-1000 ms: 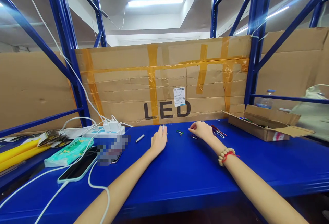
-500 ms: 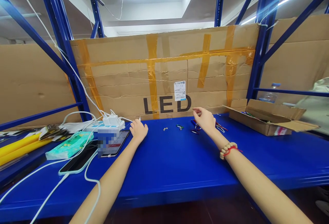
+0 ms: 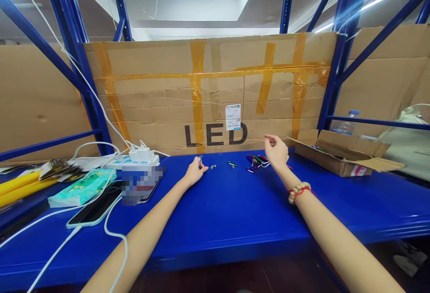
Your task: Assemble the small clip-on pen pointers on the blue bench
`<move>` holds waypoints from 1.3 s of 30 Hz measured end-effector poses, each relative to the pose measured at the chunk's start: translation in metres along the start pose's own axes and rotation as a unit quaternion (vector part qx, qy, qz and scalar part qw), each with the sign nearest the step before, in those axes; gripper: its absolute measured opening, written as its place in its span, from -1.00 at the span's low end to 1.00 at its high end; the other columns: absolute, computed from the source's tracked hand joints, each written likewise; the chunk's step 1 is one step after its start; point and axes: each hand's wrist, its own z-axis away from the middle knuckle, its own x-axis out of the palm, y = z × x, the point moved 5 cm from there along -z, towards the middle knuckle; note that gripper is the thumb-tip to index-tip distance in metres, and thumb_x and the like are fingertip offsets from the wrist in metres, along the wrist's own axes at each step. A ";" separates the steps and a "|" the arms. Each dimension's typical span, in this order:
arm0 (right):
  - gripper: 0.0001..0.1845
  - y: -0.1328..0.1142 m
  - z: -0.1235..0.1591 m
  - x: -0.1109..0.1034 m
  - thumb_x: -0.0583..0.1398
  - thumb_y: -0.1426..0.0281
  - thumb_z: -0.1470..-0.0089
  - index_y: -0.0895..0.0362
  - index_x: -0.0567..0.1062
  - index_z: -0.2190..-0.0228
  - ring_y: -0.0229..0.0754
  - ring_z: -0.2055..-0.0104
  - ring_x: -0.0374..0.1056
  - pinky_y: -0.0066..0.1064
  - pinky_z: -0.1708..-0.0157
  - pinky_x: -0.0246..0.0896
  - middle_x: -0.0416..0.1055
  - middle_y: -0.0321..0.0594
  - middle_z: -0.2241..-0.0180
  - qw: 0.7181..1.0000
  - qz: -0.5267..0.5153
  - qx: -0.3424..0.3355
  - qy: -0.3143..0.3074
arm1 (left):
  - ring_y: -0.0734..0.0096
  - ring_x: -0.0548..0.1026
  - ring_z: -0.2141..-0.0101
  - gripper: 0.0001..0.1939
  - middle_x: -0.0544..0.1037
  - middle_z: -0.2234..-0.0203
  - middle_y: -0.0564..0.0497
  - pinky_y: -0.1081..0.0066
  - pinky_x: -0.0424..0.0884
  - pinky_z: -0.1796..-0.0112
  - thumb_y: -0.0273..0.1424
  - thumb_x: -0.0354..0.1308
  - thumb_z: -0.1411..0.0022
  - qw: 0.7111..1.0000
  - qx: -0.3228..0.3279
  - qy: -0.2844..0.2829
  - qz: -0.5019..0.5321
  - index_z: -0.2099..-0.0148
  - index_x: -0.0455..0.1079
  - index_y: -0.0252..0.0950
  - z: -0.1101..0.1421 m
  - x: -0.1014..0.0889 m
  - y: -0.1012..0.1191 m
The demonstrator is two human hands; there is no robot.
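Observation:
My left hand (image 3: 195,171) is closed in a pinch over the back of the blue shelf, with a small silvery piece (image 3: 200,158) at the fingertips, too small to name. Just right of it lie tiny shiny metal pieces (image 3: 212,166). Farther right is a small green and silver metal item (image 3: 232,164). My right hand (image 3: 277,150), loosely bent with fingers apart, hovers beside a pile of small slim tubes (image 3: 257,161) in red, green and purple with metal clips. Nothing shows in this hand. Part of the pile is hidden behind it.
An open cardboard box (image 3: 336,158) stands at the right. On the left are a white power strip (image 3: 141,154) with cables, a green tissue pack (image 3: 82,186) and a phone (image 3: 97,205). A cardboard wall (image 3: 161,105) closes off the back.
My left hand has moved right, toward the tiny metal pieces, still pinching. My right hand has moved right, off the pile, uncovering more of the coloured tubes. The view has shifted slightly.

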 end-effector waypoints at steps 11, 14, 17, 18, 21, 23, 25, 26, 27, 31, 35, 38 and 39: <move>-0.67 0.030 0.005 0.030 0.20 0.38 0.12 0.11 0.49 0.21 -0.05 0.12 0.30 -0.27 0.17 0.19 0.30 -0.04 0.16 0.902 0.344 0.004 -0.262 | 0.39 0.37 0.37 -0.78 0.35 0.49 0.07 0.42 0.22 0.32 -0.32 -0.01 -0.16 0.993 -0.058 0.086 0.051 0.45 0.03 -0.26 0.002 -0.009 0.000; -0.63 0.031 0.006 0.031 0.23 0.30 0.12 0.14 0.48 0.20 -0.03 0.10 0.28 -0.26 0.16 0.20 0.26 0.00 0.12 0.890 0.368 0.008 -0.270 | 0.43 0.35 0.39 -0.80 0.33 0.50 0.08 0.45 0.21 0.34 -0.37 -0.03 -0.18 0.990 -0.064 0.104 0.069 0.45 0.01 -0.26 0.004 -0.014 0.003; -0.54 0.031 0.005 0.027 0.23 0.25 0.11 0.21 0.45 0.15 0.02 0.05 0.24 -0.24 0.14 0.20 0.23 0.09 0.10 0.887 0.379 0.036 -0.262 | 0.43 0.32 0.40 -0.79 0.34 0.48 0.08 0.44 0.20 0.33 -0.32 -0.06 -0.20 0.995 -0.001 0.081 0.064 0.45 0.05 -0.27 0.007 -0.013 0.015; -0.51 0.031 0.005 0.025 0.23 0.25 0.11 0.24 0.44 0.12 0.04 0.03 0.22 -0.24 0.13 0.20 0.22 0.12 0.10 0.887 0.382 0.041 -0.256 | 0.43 0.31 0.39 -0.77 0.34 0.47 0.07 0.43 0.20 0.33 -0.28 -0.09 -0.22 0.995 0.023 0.067 0.064 0.44 0.07 -0.27 0.009 -0.011 0.021; -0.45 0.031 0.004 0.024 0.23 0.26 0.10 0.29 0.39 0.07 0.05 -0.01 0.17 -0.24 0.11 0.18 0.21 0.16 0.09 0.884 0.391 0.045 -0.251 | 0.38 0.30 0.35 -0.68 0.35 0.45 0.04 0.39 0.21 0.29 -0.17 -0.20 -0.27 0.995 0.088 0.018 0.036 0.42 0.12 -0.27 0.017 -0.002 0.038; -0.44 0.032 0.004 0.025 0.23 0.26 0.09 0.28 0.38 0.06 0.03 -0.01 0.16 -0.25 0.10 0.18 0.20 0.14 0.08 0.881 0.395 0.051 -0.257 | 0.35 0.28 0.34 -0.64 0.33 0.45 0.05 0.34 0.19 0.26 -0.12 -0.21 -0.27 0.988 0.147 -0.030 -0.035 0.41 0.12 -0.28 0.024 0.007 0.052; -0.44 0.033 0.004 0.026 0.22 0.25 0.07 0.28 0.37 0.05 0.02 -0.02 0.15 -0.25 0.09 0.16 0.19 0.13 0.07 0.879 0.397 0.061 -0.257 | 0.33 0.26 0.32 -0.63 0.32 0.42 0.04 0.29 0.17 0.23 -0.11 -0.22 -0.27 0.969 0.202 -0.088 -0.112 0.41 0.12 -0.28 0.031 0.019 0.062; -0.45 0.033 0.004 0.026 0.20 0.23 0.05 0.28 0.37 0.05 0.01 -0.02 0.13 -0.26 0.09 0.16 0.18 0.13 0.06 0.881 0.397 0.062 -0.251 | 0.33 0.26 0.31 -0.62 0.31 0.40 0.04 0.28 0.16 0.23 -0.13 -0.24 -0.29 0.958 0.220 -0.111 -0.144 0.42 0.13 -0.28 0.034 0.024 0.066; -0.47 0.032 0.004 0.026 0.18 0.22 0.02 0.29 0.37 0.05 0.01 -0.03 0.11 -0.26 0.08 0.15 0.16 0.13 0.05 0.884 0.396 0.060 -0.241 | 0.32 0.25 0.31 -0.62 0.31 0.38 0.02 0.27 0.16 0.22 -0.15 -0.26 -0.30 0.948 0.234 -0.128 -0.171 0.41 0.14 -0.29 0.036 0.028 0.068; -0.61 0.026 0.003 0.023 0.11 0.28 -0.06 0.27 0.43 0.14 0.01 -0.06 0.05 -0.28 0.09 0.15 0.16 0.08 0.04 0.904 0.379 0.011 -0.195 | 0.29 0.25 0.29 -0.64 0.28 0.32 -0.02 0.26 0.16 0.22 -0.20 -0.28 -0.32 0.927 0.256 -0.136 -0.239 0.36 0.19 -0.30 0.038 0.034 0.067; -0.67 0.023 0.002 0.021 0.13 0.29 -0.04 0.26 0.47 0.22 0.03 -0.04 0.09 -0.24 0.10 0.17 0.24 0.05 0.10 0.919 0.352 -0.015 -0.177 | 0.29 0.25 0.26 -0.74 0.30 0.29 -0.01 0.28 0.16 0.22 -0.21 -0.16 -0.29 0.926 0.264 -0.126 -0.238 0.27 0.22 -0.27 0.035 0.031 0.063; -0.65 0.025 -0.001 0.023 0.12 0.29 -0.03 0.30 0.48 0.23 0.05 0.02 0.18 -0.24 0.13 0.19 0.31 0.09 0.19 0.931 0.322 -0.008 -0.171 | 0.31 0.26 0.25 -0.79 0.32 0.30 0.02 0.30 0.16 0.22 -0.23 -0.11 -0.28 0.930 0.266 -0.119 -0.224 0.24 0.22 -0.26 0.034 0.029 0.061; -0.64 0.026 -0.002 0.024 0.12 0.30 -0.03 0.31 0.49 0.23 0.05 0.05 0.21 -0.24 0.14 0.19 0.33 0.10 0.22 0.935 0.310 0.001 -0.171 | 0.31 0.27 0.25 -0.79 0.33 0.30 0.02 0.30 0.16 0.22 -0.23 -0.10 -0.28 0.931 0.266 -0.118 -0.221 0.24 0.23 -0.25 0.033 0.029 0.061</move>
